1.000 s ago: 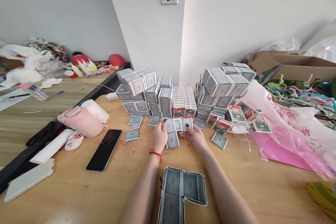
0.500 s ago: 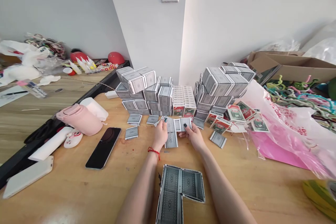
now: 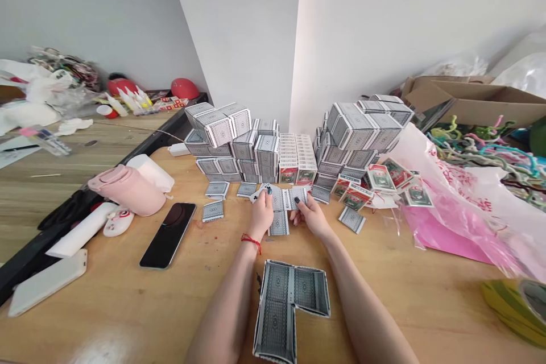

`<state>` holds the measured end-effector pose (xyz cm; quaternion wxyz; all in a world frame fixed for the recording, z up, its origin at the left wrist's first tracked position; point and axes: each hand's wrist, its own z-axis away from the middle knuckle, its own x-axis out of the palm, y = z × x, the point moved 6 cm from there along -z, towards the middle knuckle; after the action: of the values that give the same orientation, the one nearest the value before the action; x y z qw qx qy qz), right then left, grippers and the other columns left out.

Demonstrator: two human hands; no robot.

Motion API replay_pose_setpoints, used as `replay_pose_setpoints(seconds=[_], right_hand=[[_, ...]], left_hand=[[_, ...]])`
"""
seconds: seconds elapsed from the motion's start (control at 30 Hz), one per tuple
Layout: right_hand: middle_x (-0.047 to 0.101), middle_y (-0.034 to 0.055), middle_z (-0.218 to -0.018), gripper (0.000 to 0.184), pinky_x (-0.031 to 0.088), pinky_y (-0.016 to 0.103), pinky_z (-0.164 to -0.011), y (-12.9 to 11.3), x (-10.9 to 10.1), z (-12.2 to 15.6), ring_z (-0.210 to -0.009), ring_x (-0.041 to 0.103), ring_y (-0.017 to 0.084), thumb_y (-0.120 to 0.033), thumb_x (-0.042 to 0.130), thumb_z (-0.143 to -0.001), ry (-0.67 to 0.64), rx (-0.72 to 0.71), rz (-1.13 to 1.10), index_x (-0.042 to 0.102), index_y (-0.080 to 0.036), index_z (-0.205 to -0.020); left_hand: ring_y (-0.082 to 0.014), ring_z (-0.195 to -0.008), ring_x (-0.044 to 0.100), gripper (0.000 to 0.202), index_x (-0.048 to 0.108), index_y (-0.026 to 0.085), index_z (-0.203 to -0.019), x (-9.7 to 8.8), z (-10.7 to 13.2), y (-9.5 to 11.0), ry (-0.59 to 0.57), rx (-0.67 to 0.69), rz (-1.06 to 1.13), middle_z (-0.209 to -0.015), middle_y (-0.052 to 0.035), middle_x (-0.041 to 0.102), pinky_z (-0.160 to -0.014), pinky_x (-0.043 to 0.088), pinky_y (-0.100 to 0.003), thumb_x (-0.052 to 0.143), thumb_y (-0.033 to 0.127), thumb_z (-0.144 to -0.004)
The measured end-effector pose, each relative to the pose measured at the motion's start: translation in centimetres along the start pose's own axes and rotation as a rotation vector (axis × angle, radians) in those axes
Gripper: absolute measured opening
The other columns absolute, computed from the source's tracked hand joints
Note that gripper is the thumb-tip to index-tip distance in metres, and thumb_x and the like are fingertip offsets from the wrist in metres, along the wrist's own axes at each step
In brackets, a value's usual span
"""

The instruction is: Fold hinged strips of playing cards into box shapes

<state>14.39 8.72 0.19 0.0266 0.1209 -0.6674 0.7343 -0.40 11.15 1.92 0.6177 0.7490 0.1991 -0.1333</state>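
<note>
My left hand (image 3: 260, 217) pinches grey-backed playing cards (image 3: 278, 223) between thumb and fingers. A white card face with a black club mark shows beside its thumb. My right hand (image 3: 314, 218) grips the right-hand end of the same joined cards, with its thumb on top. Below them, between my forearms, lies an L-shaped shell (image 3: 275, 310) built from folded playing cards. Folded single cards (image 3: 212, 210) lie left of my hands, and another folded card (image 3: 352, 219) lies to the right.
Stacked card blocks (image 3: 219, 127) stand at the back left, others (image 3: 356, 128) at the back right, with card boxes (image 3: 297, 162) between. A phone (image 3: 168, 236), a pink cup (image 3: 128, 190), plastic wrapping (image 3: 452, 210) and yellow tape (image 3: 514, 307) lie around.
The view has tilted slightly downward relative to the table's far side no longer matching before; more of the club-marked card face shows at my left thumb. Both hands keep their hold.
</note>
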Motion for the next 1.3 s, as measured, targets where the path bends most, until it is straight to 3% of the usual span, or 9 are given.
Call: replay_pose_setpoints(seconds=[0.4, 0.67, 0.8, 0.93, 1.1, 1.3], right_hand=[[0.049, -0.0106, -0.042, 0.034, 0.024, 0.016, -0.029, 0.0, 0.1, 0.1, -0.028, 0.037, 0.006, -0.055, 0.043, -0.079, 0.038, -0.033, 0.159, 0.034, -0.022, -0.083], [0.045, -0.0113, -0.046, 0.028, 0.028, 0.018, -0.030, -0.3, -0.2, 0.1, -0.029, 0.035, 0.006, -0.049, 0.043, -0.081, 0.176, -0.132, 0.157, 0.033, -0.024, -0.081], [0.047, -0.0107, -0.045, 0.026, 0.031, 0.019, -0.031, -0.5, -0.3, 0.0, -0.030, 0.038, 0.007, -0.048, 0.045, -0.081, 0.155, -0.131, 0.121, 0.034, -0.024, -0.082], [0.049, -0.0100, -0.044, 0.028, 0.029, 0.019, -0.031, -0.5, -0.1, -0.1, -0.030, 0.038, 0.007, -0.049, 0.047, -0.079, 0.096, -0.091, 0.107, 0.035, -0.023, -0.080], [0.048, -0.0097, -0.043, 0.030, 0.024, 0.018, -0.030, -0.6, -0.2, 0.0, -0.028, 0.035, 0.006, -0.050, 0.051, -0.077, 0.127, -0.084, 0.091, 0.039, -0.022, -0.079], [0.045, -0.0080, -0.048, 0.033, 0.027, 0.019, -0.035, -1.1, -0.4, 0.2, -0.036, 0.035, 0.006, -0.050, 0.058, -0.071, 0.178, -0.069, 0.053, 0.047, -0.020, -0.076]], left_hand=[[-0.0144, -0.066, 0.049, 0.024, 0.045, 0.019, -0.076, 0.5, 0.2, 0.1, -0.042, -0.009, 0.090, -0.069, -0.0005, 0.050, -0.064, 0.040, -0.027, 0.037, 0.039, -0.087], [-0.0177, -0.079, 0.053, 0.026, 0.044, 0.019, -0.084, 0.9, 0.7, 1.1, -0.136, 0.051, 0.093, -0.082, -0.0038, 0.055, -0.072, 0.042, -0.031, 0.049, 0.043, -0.080], [-0.0174, -0.075, 0.054, 0.026, 0.044, 0.019, -0.082, 1.0, 0.8, 1.2, -0.128, 0.037, 0.062, -0.080, -0.0035, 0.056, -0.068, 0.042, -0.030, 0.048, 0.044, -0.081], [-0.0186, -0.080, 0.056, 0.023, 0.046, 0.019, -0.088, 0.8, 0.9, 1.2, -0.065, 0.027, 0.052, -0.082, -0.0044, 0.057, -0.072, 0.043, -0.032, 0.045, 0.041, -0.083], [-0.0181, -0.103, 0.051, 0.031, 0.044, 0.022, -0.109, 0.3, 0.7, 1.6, 0.018, 0.096, 0.136, -0.111, -0.0069, 0.054, -0.088, 0.039, -0.032, 0.049, 0.035, -0.082], [-0.0175, -0.089, 0.056, 0.028, 0.045, 0.018, -0.099, -0.5, 0.2, 0.3, 0.189, 0.000, 0.198, -0.096, -0.0073, 0.057, -0.080, 0.043, -0.031, 0.053, 0.036, -0.079]])
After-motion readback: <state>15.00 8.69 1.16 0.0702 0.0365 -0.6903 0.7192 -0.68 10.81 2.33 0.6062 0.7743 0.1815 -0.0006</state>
